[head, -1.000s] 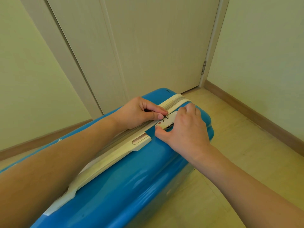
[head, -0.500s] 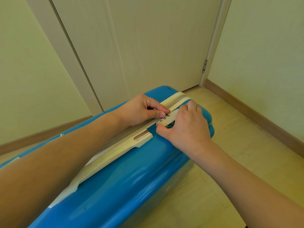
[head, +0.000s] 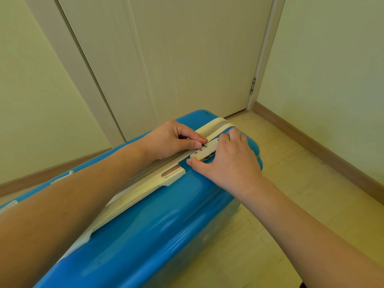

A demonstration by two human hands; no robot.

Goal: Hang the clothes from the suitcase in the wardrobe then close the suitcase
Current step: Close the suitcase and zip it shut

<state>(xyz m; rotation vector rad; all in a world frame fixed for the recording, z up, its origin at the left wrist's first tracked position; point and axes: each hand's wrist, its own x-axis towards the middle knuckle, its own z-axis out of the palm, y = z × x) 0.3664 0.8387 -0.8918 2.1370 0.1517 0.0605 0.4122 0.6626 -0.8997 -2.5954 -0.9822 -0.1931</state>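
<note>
Left hand (head: 170,140) pinches zipper pulls (head: 204,144) at suitcase (head: 145,235) edge.
</note>
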